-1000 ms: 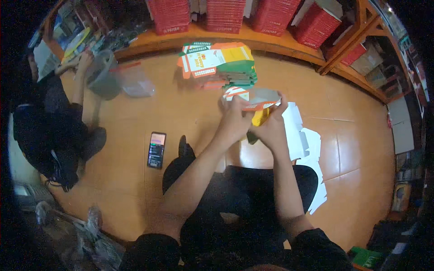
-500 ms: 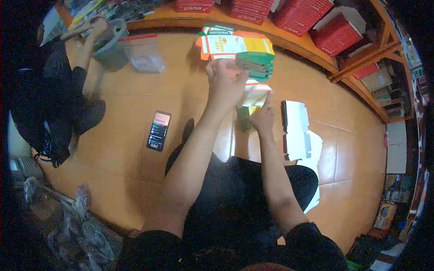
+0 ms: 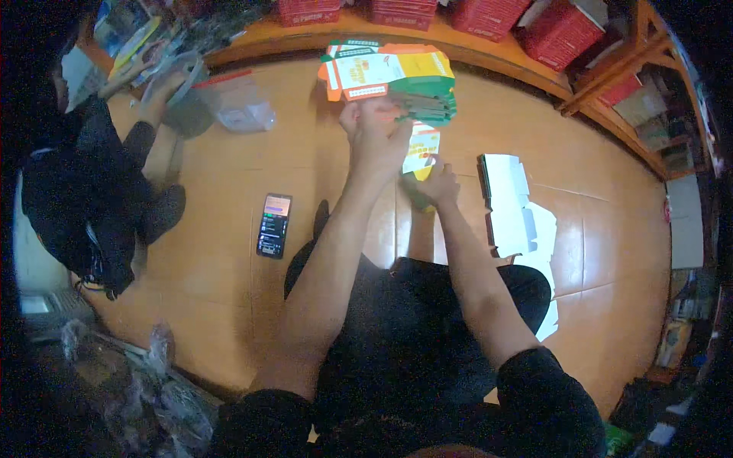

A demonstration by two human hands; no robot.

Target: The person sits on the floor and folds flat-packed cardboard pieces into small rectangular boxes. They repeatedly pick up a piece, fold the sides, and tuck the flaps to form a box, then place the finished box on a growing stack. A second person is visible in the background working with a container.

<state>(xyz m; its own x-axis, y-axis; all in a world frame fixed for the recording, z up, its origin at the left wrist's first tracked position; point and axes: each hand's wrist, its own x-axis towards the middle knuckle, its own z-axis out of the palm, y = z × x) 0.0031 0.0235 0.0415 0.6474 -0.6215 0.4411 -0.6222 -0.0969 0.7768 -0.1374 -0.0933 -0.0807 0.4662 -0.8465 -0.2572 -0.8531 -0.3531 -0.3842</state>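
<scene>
A thick stack of flattened cartons (image 3: 393, 70), printed orange, white, yellow and green, is in front of me. My left hand (image 3: 374, 126) grips the near edge of the stack; its fingertips are partly hidden. Just below and to the right, my right hand (image 3: 439, 185) is closed on a single carton (image 3: 421, 149) with white, yellow and green faces. The upper end of that carton reaches under the near edge of the stack, close to my left fingers. Whether the two touch, I cannot tell.
White card blanks (image 3: 505, 195) lie on the tiled floor at my right, a phone (image 3: 273, 225) at my left. A clear bag (image 3: 246, 113) and a bucket (image 3: 191, 107) are at far left, beside another person (image 3: 76, 206). Red boxes (image 3: 489, 17) line a wooden shelf (image 3: 519, 65).
The single carton in my right hand has turned, so its printed face shows more plainly. The stack has shifted slightly left. At far left, the other person's hand has moved lower by the bucket.
</scene>
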